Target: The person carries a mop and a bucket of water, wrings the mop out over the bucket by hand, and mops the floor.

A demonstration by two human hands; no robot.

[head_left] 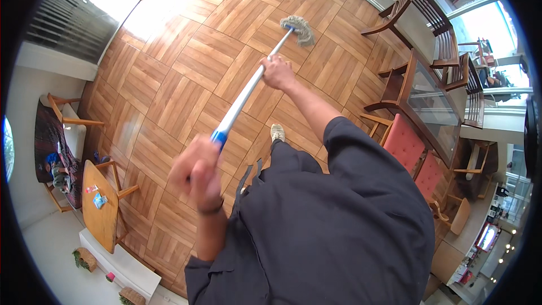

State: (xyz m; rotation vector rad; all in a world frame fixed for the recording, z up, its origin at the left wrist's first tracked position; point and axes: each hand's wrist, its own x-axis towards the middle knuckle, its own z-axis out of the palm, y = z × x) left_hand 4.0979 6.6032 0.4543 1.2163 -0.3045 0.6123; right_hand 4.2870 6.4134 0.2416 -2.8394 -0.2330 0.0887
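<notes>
A string mop (243, 100) with a white pole slants away from me across the wood-patterned floor (186, 73). Its grey string head (301, 30), joined by a blue socket, rests on the floor ahead. My right hand (277, 72) is closed round the lower pole, a short way above the head. Nearer to me, my left hand (199, 169) is wrapped at the upper end, by a blue collar (219, 135); motion blurs its fingers somewhat. The very end of the pole is hidden by that hand.
To the right stand a dark wooden bench (420, 25), a glass-topped table (432, 96) and a pink-cushioned chair (404, 140). On the left are a small wooden table (99, 226) with small packets and a cluttered sofa (59, 152). A white ledge (121, 265) holds potted plants.
</notes>
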